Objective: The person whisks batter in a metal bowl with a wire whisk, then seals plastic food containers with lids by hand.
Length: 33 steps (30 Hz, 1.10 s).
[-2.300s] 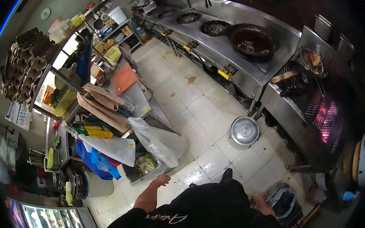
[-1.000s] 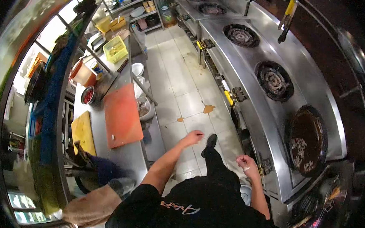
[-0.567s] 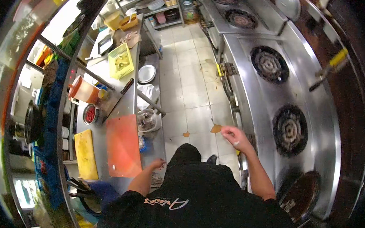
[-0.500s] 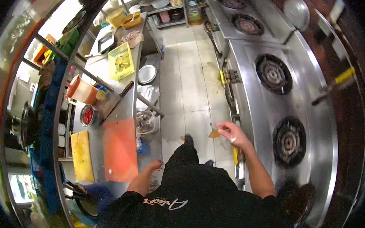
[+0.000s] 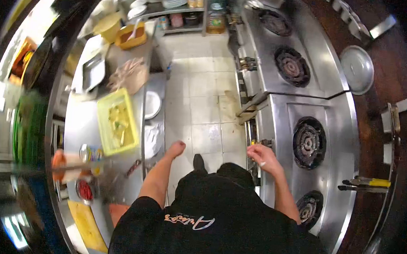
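My left hand (image 5: 177, 148) hangs over the tiled floor, to the right of the steel counter, with its fingers curled; whether it holds anything does not show. On the other side my right hand (image 5: 261, 157) is beside the stove front, its fingers bent and pressed together, and what they hold, if anything, is too small to name. A light mark shows near its wrist. Nearest my left hand on the counter are a yellow-green basket (image 5: 102, 116) with some food pieces inside and a knife handle (image 5: 134, 168). A burner (image 5: 309, 142) lies to the right of my right hand.
The tiled floor (image 5: 199, 112) runs between counter and stove to a back shelf (image 5: 198, 16) and a large bottle (image 5: 216, 19). Left are a yellow board (image 5: 87, 224), a bowl of red pieces (image 5: 85, 190) and a metal tray (image 5: 93, 73). A round lid (image 5: 357, 70) leans at right.
The view has moved forward along the aisle, past the wok and the orange board. My left hand has swung forward from beside the counter. My right hand stays bent near the stove.
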Available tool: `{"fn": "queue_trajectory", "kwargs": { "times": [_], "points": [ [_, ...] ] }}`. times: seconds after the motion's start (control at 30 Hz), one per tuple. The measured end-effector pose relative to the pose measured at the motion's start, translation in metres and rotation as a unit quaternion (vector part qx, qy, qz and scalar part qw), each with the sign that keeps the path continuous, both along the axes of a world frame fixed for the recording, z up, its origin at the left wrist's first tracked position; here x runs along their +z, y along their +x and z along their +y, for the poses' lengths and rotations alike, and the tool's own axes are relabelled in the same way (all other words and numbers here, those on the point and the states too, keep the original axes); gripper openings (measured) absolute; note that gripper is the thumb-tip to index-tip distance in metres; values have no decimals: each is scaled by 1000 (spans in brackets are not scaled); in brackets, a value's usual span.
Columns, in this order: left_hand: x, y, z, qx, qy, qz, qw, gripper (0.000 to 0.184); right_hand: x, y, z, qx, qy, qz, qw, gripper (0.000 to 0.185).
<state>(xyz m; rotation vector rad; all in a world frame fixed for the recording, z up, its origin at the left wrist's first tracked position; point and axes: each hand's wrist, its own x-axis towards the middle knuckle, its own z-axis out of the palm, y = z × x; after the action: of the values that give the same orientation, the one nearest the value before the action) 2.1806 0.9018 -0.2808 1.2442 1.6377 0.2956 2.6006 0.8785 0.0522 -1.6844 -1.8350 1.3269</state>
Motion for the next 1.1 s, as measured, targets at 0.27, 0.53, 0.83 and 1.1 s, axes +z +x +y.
{"fn": "queue_trajectory", "kwargs": {
  "times": [0.27, 0.53, 0.83, 1.1],
  "points": [
    [81, 26, 254, -104, 1, -24, 994, 28, -51, 24, 170, -102, 45, 21, 993, 24],
    [11, -125, 320, -644, 125, 127, 744, 22, -40, 26, 386, -92, -6, 52, 994, 29],
    [16, -125, 502, 224, -216, -297, 903, 28, 15, -17, 689, -9, 198, 13, 980, 28],
    [202, 23, 831, -133, 219, -107, 961, 48, -11, -41, 878, -172, -6, 419, 892, 31]
  ]
}}
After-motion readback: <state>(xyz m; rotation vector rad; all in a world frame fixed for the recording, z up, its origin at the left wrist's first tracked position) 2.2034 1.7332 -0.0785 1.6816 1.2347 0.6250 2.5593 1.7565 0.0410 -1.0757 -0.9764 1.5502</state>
